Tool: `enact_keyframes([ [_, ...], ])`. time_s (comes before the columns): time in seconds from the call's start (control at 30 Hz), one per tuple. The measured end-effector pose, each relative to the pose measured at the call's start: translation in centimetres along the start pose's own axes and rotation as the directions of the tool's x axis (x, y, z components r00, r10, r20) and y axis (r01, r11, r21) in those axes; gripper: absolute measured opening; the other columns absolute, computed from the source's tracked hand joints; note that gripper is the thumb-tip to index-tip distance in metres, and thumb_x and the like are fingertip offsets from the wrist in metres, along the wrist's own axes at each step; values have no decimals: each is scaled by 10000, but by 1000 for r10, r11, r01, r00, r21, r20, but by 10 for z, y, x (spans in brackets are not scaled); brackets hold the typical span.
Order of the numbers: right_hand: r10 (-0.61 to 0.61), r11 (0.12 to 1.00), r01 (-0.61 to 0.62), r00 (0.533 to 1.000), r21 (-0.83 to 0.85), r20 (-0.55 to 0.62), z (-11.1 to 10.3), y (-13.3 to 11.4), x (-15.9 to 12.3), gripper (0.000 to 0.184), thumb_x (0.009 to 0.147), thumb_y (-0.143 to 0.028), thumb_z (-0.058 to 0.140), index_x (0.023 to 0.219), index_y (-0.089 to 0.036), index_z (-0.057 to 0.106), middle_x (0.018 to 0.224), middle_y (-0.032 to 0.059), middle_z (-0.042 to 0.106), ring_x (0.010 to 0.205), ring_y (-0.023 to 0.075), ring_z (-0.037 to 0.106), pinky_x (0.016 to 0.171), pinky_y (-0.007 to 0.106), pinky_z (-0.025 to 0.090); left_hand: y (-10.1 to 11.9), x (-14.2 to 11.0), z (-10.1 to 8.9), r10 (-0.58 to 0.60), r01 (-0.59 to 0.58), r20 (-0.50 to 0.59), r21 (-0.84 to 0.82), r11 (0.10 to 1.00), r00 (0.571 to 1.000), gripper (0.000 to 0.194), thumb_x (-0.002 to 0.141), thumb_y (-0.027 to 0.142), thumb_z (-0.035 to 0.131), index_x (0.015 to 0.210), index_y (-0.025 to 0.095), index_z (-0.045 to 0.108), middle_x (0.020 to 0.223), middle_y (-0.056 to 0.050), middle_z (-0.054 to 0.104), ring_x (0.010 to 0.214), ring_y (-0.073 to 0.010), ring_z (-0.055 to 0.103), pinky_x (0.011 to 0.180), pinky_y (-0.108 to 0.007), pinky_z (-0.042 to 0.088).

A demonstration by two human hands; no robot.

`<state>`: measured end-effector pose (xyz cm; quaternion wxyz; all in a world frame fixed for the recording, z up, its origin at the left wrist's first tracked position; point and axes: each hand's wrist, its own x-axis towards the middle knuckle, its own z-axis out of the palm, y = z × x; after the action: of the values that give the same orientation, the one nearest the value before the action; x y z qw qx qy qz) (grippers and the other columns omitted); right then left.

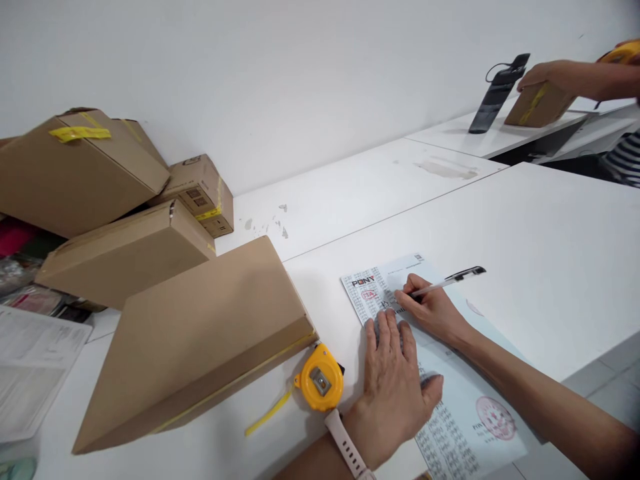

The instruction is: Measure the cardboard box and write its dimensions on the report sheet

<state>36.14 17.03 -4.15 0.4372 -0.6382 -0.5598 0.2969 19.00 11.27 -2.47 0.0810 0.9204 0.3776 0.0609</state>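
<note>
My right hand (434,312) is closed around a pen (453,275) with a clear barrel and black cap, its tip down at a printed paper sheet (453,393). The sheet is pale blue, with a logo, a red stamp and many handwritten characters along its left side. Flat on the sheet's left edge rests my left hand (393,380), fingers stretched out, a pale pink band on the wrist. Just left of that wrist lies a yellow tape measure (323,378), a short length of its tape pulled out. Beside it is a flat brown cardboard box (210,327).
More cardboard boxes (80,177) with yellow tape are piled at the left against the wall. Printed papers (37,367) lie at the left edge. At the far right, another person's hand (545,75) rests on a small box (537,107) by a dark bottle (497,97).
</note>
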Motion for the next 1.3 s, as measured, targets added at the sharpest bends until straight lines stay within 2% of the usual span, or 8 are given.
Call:
enact_keyframes([
  [0.33, -30, 1000, 30, 999, -3, -37, 1, -1, 0, 329, 865, -391, 609, 645, -245, 414, 607, -49, 398, 562, 128, 356, 530, 286, 318, -1, -4, -3, -2, 2, -33, -6, 1000, 999, 793, 1030, 588, 224, 1532, -19, 322, 1629, -280, 222, 1522, -377, 147, 1225, -562, 266],
  [0.5, -33, 999, 33, 999, 9, -31, 2, 1, 1, 328, 857, -417, 611, 651, -248, 420, 569, -59, 391, 534, 126, 354, 515, 282, 316, -1, -5, -6, -3, 3, 0, -29, 1000, 1000, 797, 1031, 591, 199, 1542, -10, 312, 1622, -271, 248, 1513, -379, 174, 1220, -551, 295],
  [0.7, -43, 999, 43, 999, -18, -21, 2, 3, 2, 315, 848, -377, 602, 635, -247, 410, 584, -55, 390, 544, 129, 344, 514, 287, 309, -1, -6, -8, 4, -4, -20, -30, 1000, 1000, 778, 1039, 569, 208, 1547, -13, 298, 1628, -273, 195, 1517, -377, 134, 1232, -539, 276],
  [1.07, 0, 1000, 0, 1000, -2, -22, 0, 0, 0, 317, 853, -402, 611, 651, -248, 422, 575, -60, 383, 534, 126, 342, 514, 283, 318, -1, -6, -3, -9, 8, -29, -29, 1000, 1000, 785, 1030, 587, 223, 1551, 5, 304, 1640, -250, 217, 1529, -361, 151, 1239, -536, 271],
  [1.3, -2, 1000, 2, 1000, -29, -22, 0, 3, 1, 289, 854, -377, 595, 655, -247, 429, 586, -58, 391, 544, 131, 354, 528, 292, 319, -2, -5, -6, -11, 11, 1, -54, 998, 1000, 807, 1026, 602, 210, 1552, -5, 288, 1639, -268, 201, 1529, -365, 138, 1240, -538, 257],
])
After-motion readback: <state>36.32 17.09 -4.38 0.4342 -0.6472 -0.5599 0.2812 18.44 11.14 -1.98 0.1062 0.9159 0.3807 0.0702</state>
